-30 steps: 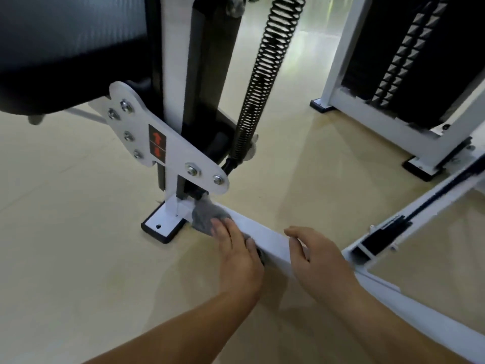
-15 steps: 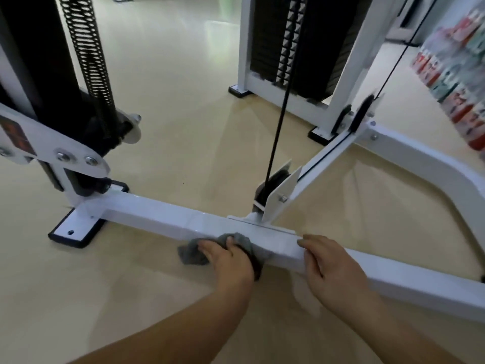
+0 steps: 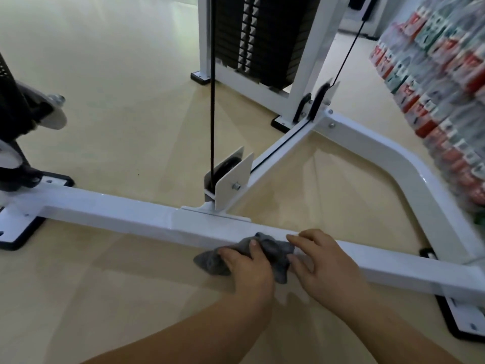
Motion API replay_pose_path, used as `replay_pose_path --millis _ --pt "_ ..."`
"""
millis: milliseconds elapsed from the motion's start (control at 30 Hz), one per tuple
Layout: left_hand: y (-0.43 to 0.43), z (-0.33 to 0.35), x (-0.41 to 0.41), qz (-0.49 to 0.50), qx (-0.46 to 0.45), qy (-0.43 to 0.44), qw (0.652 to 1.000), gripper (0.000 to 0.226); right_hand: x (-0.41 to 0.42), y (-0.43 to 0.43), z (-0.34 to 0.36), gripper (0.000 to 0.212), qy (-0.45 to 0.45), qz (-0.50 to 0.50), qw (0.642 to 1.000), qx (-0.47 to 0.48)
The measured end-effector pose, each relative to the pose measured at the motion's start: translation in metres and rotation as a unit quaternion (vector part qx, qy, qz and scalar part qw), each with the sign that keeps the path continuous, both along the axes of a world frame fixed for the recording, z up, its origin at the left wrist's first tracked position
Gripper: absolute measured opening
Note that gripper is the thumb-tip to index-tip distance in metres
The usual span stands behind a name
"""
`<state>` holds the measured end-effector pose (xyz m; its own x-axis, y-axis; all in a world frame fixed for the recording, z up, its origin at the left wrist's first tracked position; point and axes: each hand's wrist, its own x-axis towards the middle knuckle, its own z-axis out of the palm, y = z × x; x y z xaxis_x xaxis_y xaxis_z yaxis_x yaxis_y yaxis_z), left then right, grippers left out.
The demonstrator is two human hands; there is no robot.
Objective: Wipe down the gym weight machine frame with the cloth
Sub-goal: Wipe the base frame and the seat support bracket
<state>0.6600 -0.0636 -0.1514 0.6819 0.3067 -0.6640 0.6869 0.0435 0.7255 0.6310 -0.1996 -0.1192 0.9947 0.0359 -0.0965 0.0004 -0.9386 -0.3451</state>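
Head view: a person crouched over the white base bar of the gym weight machine frame presses a grey cloth against the bar's top and near face; the left hand holds it, fingers curled into the bunched fabric, one corner trailing onto the floor; the right hand rests on the bar just beside the cloth, fingers lying loosely over the top edge and gripping nothing.

The risks, judged from here: the right hand touches the cloth's leading edge, so a wipe toward it would probably stall or bunch the fabric against those fingers; the trailing corner may drag floor grit back onto the paint; near the bar's far edge stand the pulley bracket and its black cable, where loose cloth or a knuckle could snag; the far face of the bar is hidden and may go unwiped.
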Motion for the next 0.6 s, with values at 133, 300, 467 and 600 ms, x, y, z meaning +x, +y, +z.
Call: replay_pose_path --millis 133,300,467,600 --pt "0.003 -0.001 -0.003 -0.041 -0.042 0.016 0.998 0.071 0.006 0.021 0.002 0.032 -0.020 -0.015 1.000 0.013" --pt "0.012 -0.007 -0.019 -0.060 -0.194 -0.001 0.979 0.032 0.015 0.023 -0.001 0.011 -0.020 -0.125 0.990 0.056" --pt "0.039 -0.035 -0.017 0.013 -0.136 -0.025 0.990 0.026 0.016 0.016 -0.014 0.010 -0.105 -0.088 0.989 0.055" --pt "0.042 -0.028 -0.013 0.026 -0.155 -0.017 0.987 0.042 0.011 0.018 -0.022 0.044 -0.089 0.031 0.995 -0.019"
